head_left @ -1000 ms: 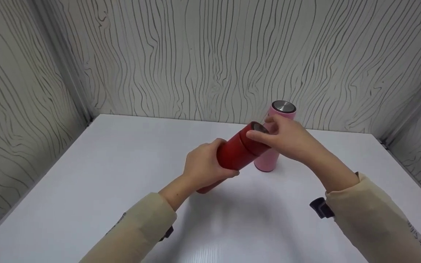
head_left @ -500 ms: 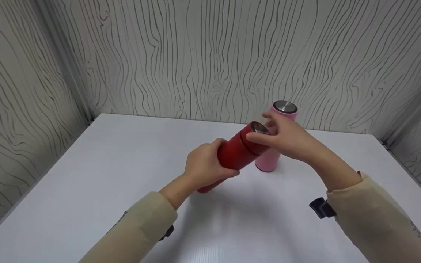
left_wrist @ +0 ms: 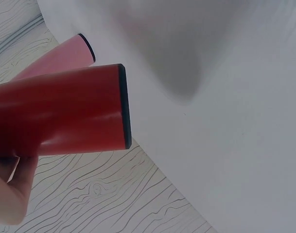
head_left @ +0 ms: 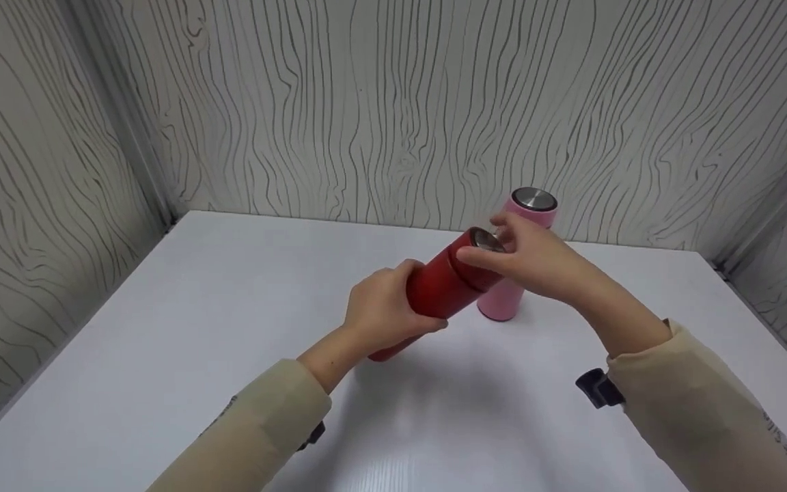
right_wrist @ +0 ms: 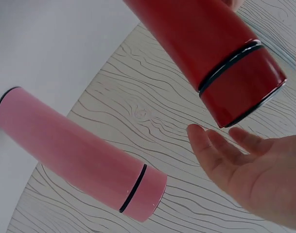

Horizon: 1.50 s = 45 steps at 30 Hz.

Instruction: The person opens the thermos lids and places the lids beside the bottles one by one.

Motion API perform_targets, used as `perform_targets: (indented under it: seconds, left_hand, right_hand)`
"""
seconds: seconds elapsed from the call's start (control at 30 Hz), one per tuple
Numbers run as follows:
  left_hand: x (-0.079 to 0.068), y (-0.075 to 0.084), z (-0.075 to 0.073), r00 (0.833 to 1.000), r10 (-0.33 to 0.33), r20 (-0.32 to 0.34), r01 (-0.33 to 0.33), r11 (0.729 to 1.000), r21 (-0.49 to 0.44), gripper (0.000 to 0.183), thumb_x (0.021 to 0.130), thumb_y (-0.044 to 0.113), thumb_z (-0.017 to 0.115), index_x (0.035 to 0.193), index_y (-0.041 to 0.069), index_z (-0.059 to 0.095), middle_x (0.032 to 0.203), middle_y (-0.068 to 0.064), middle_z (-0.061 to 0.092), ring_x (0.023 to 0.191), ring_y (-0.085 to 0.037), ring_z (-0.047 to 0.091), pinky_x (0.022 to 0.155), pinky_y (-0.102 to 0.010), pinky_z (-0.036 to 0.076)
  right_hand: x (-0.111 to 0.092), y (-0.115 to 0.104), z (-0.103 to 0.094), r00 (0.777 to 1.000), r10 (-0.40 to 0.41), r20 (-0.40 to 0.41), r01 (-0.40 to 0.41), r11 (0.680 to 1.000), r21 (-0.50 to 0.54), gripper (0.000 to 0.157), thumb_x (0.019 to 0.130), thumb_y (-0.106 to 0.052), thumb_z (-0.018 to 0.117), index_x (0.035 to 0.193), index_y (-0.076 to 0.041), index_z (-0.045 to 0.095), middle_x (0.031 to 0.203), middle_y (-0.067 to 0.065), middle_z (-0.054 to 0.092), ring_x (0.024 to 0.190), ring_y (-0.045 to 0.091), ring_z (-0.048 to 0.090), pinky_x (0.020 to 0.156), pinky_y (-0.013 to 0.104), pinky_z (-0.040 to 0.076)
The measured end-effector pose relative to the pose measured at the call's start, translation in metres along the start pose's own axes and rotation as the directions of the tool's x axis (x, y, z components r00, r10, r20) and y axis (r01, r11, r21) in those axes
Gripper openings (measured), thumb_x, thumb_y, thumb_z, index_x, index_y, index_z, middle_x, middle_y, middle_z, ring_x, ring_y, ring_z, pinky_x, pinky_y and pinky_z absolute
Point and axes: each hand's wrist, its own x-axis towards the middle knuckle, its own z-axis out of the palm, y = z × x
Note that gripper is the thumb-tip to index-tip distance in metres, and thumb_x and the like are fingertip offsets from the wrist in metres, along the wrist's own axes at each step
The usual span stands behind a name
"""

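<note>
My left hand [head_left: 381,304] grips a red thermos flask [head_left: 440,285] round its body. The flask is tilted, its lid end up and to the right, and held above the table. In the left wrist view its dark-rimmed base [left_wrist: 124,107] points away from the hand. The lid [right_wrist: 242,87] is on the flask, with a dark ring at the seam. Around the lid end hovers my right hand [head_left: 547,263], fingers loosely bent. The right wrist view shows a gap between its fingertips [right_wrist: 196,135] and the lid. Behind stands a pink thermos flask [head_left: 499,304], upright, partly hidden by the right hand.
Both flasks are over or on a white table [head_left: 229,294]. Wood-grain patterned panels [head_left: 380,116] rise at the table's back and sides. A dark wrist mount [head_left: 600,388] sticks out below the right sleeve.
Very little differs. My right hand has shifted slightly at the lid end, while the left hand and the red thermos flask stay in place.
</note>
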Motion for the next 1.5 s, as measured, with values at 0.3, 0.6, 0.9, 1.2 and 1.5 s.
perform_targets:
  seconds: [0.3, 0.6, 0.9, 1.2, 1.5]
  left_hand:
    - [-0.001, 0.000, 0.000, 1.000, 0.001, -0.010, -0.001, 1.000, 0.016, 0.064, 0.070, 0.041, 0.077, 0.125, 0.018, 0.052, 0.110, 0.002, 0.065, 0.099, -0.017, 0.060, 0.082, -0.037, 0.053]
    - [0.000, -0.001, 0.001, 1.000, 0.013, -0.021, -0.013, 1.000, 0.014, 0.064, 0.071, 0.040, 0.077, 0.125, 0.018, 0.052, 0.110, 0.001, 0.065, 0.100, -0.017, 0.060, 0.081, -0.036, 0.054]
    - [0.000, 0.000, 0.000, 1.000, 0.001, -0.015, -0.001, 1.000, 0.000, 0.065, 0.070, 0.039, 0.078, 0.126, 0.019, 0.051, 0.113, 0.001, 0.064, 0.103, -0.018, 0.058, 0.083, -0.036, 0.054]
    - [0.002, 0.002, -0.003, 1.000, -0.005, -0.001, 0.005, 1.000, 0.004, 0.066, 0.071, 0.039, 0.078, 0.127, 0.019, 0.050, 0.113, 0.001, 0.064, 0.103, -0.018, 0.059, 0.084, -0.037, 0.053]
    - [0.006, -0.010, -0.002, 0.997, -0.079, -0.015, 0.078, 0.996, -0.046, 0.068, 0.070, 0.039, 0.078, 0.127, 0.019, 0.049, 0.114, 0.000, 0.064, 0.104, -0.019, 0.059, 0.086, -0.040, 0.052]
  right_hand:
    - [-0.001, 0.000, 0.003, 0.992, -0.120, 0.035, 0.116, 0.989, 0.094, 0.065, 0.084, -0.021, 0.061, 0.140, -0.004, 0.032, 0.134, 0.018, 0.045, 0.125, 0.037, 0.042, 0.095, 0.051, 0.047]
    - [0.001, -0.004, 0.005, 0.997, 0.062, -0.037, -0.065, 0.994, -0.082, 0.075, 0.084, -0.059, 0.055, 0.130, -0.001, 0.042, 0.123, 0.021, 0.056, 0.114, 0.037, 0.054, 0.092, 0.052, 0.047]
    - [-0.002, -0.004, 0.003, 0.996, -0.076, -0.043, 0.075, 0.997, -0.012, 0.056, 0.082, -0.025, 0.064, 0.130, -0.004, 0.044, 0.125, 0.018, 0.053, 0.116, 0.037, 0.050, 0.089, 0.049, 0.051]
    - [-0.006, -0.004, -0.001, 0.987, -0.143, -0.078, 0.146, 0.989, 0.027, 0.058, 0.080, -0.019, 0.067, 0.131, -0.006, 0.044, 0.123, 0.016, 0.052, 0.115, 0.035, 0.049, 0.088, 0.049, 0.051]
    - [-0.010, 0.002, -0.015, 0.990, -0.073, -0.117, 0.088, 0.988, 0.126, 0.066, 0.083, -0.020, 0.065, 0.140, -0.009, 0.033, 0.136, 0.017, 0.041, 0.125, 0.039, 0.041, 0.094, 0.053, 0.046]
